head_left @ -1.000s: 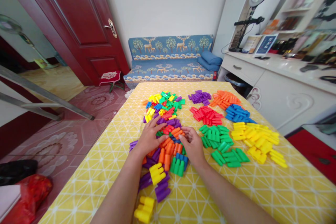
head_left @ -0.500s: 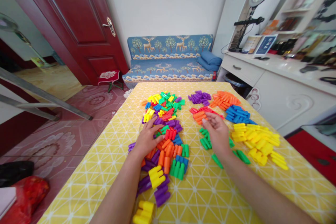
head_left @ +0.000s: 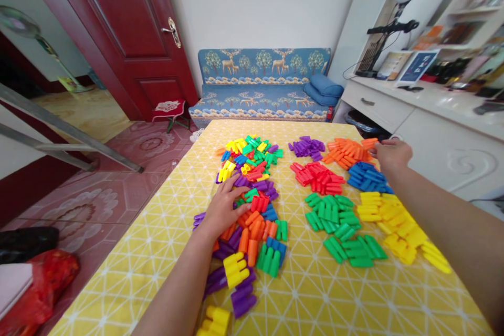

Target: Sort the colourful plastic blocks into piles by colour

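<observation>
My left hand (head_left: pixel 223 209) rests, fingers spread, on the left edge of a mixed pile of plastic building blocks, its thumb beside a red block (head_left: pixel 260 203). Orange blocks (head_left: pixel 255 227), purple blocks (head_left: pixel 244 302) and a yellow block (head_left: pixel 236 269) lie around that hand. At the far right, my right hand (head_left: pixel 392 155) is closed on an orange block (head_left: pixel 369 143), at the edge of a heap of orange blocks (head_left: pixel 346 153). Whether the held block touches the heap I cannot tell. Just below that hand lie blue blocks (head_left: pixel 366 176).
Single-colour heaps of purple (head_left: pixel 306 147), red (head_left: pixel 318 177), green (head_left: pixel 331 212) and yellow blocks (head_left: pixel 397 220) lie on the right of the patterned tablecloth (head_left: pixel 311 299). Beyond the table stand a blue sofa (head_left: pixel 260 97) and, at right, a white cabinet (head_left: pixel 444 136).
My right hand has carried the orange block from above the red heap to the right, up to the orange heap. My left hand has stayed on the mixed pile. The view has shifted slightly.
</observation>
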### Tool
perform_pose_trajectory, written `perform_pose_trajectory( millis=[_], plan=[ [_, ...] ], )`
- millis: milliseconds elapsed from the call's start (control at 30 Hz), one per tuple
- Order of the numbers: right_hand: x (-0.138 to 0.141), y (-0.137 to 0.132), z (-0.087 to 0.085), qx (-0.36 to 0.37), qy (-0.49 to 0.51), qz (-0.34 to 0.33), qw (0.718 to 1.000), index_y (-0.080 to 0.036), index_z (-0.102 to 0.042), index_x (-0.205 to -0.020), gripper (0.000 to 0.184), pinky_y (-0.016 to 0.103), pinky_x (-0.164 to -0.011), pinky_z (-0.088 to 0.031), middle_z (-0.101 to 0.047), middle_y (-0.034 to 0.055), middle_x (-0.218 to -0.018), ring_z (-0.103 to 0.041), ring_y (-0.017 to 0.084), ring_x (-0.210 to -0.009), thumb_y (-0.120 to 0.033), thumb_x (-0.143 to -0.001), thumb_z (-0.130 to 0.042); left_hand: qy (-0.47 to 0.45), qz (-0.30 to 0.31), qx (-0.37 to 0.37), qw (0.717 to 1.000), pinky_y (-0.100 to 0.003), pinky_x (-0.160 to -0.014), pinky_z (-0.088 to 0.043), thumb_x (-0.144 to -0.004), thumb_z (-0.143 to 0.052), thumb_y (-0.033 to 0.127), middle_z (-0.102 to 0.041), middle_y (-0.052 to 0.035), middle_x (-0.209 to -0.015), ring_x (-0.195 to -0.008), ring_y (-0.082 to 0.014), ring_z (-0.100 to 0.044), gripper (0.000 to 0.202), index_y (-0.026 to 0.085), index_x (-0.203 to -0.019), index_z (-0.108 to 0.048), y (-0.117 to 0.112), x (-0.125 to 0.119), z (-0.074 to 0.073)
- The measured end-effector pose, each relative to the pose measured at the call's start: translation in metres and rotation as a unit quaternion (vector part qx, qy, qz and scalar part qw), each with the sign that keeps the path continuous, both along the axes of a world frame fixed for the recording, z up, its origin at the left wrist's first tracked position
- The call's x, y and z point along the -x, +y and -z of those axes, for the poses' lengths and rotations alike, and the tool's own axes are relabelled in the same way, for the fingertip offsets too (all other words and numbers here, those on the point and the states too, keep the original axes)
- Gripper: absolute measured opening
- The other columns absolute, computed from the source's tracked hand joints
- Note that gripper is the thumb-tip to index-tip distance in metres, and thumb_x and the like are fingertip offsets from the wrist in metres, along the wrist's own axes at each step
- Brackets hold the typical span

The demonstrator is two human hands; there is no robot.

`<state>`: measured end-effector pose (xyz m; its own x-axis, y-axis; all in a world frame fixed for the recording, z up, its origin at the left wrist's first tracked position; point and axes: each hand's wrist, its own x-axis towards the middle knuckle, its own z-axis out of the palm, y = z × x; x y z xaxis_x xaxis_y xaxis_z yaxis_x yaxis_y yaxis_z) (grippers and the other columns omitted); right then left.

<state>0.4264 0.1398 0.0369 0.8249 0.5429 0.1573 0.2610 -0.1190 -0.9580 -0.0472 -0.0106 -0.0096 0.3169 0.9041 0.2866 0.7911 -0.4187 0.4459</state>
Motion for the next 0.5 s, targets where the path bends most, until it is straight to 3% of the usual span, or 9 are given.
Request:
perform_pose_trajectory(
  millis=[133, 333, 500],
  plan=[
    [0.000, 0.016, 0.006, 0.006, 0.032, 0.001, 0.999, 0.001, -0.058, -0.118, 0.041, 0.027, -0.052, -0.043, -0.067, 0.0225, -0.088, -0.057, 0.009, -0.049, 0.000, -0.077, -0.053, 0.003, -0.003, 0.001, 1.000, -0.049, -0.110, -0.032, -0.081, -0.063, 0.041, -0.035, -0.0071, -0.149, -0.136, -0.0311, -0.033, 0.039, 0.027, -0.118, -0.063, 0.000, 0.000, 0.000],
    [0.002, 0.025, 0.010, 0.031, 0.000, -0.004, 1.000, 0.000, -0.068, -0.104, 0.030, 0.031, -0.053, -0.039, -0.068, 0.0270, -0.089, -0.059, 0.012, -0.054, -0.004, -0.077, -0.056, -0.003, 0.000, -0.002, 1.000, -0.049, -0.111, -0.032, -0.081, -0.064, 0.039, -0.034, -0.0055, -0.150, -0.137, -0.0306, -0.033, 0.038, 0.028, -0.117, -0.064, 0.000, -0.001, -0.001],
    [-0.003, 0.022, 0.015, 0.042, -0.061, -0.052, 0.996, 0.004, -0.071, -0.097, 0.030, 0.033, -0.051, -0.035, -0.068, 0.0300, -0.082, -0.061, 0.015, -0.053, -0.014, -0.073, -0.066, -0.003, -0.001, 0.000, 1.000, -0.049, -0.111, -0.031, -0.080, -0.065, 0.039, -0.034, -0.0064, -0.149, -0.137, -0.0310, -0.033, 0.039, 0.028, -0.118, -0.063, -0.001, -0.001, -0.002]
  ],
)
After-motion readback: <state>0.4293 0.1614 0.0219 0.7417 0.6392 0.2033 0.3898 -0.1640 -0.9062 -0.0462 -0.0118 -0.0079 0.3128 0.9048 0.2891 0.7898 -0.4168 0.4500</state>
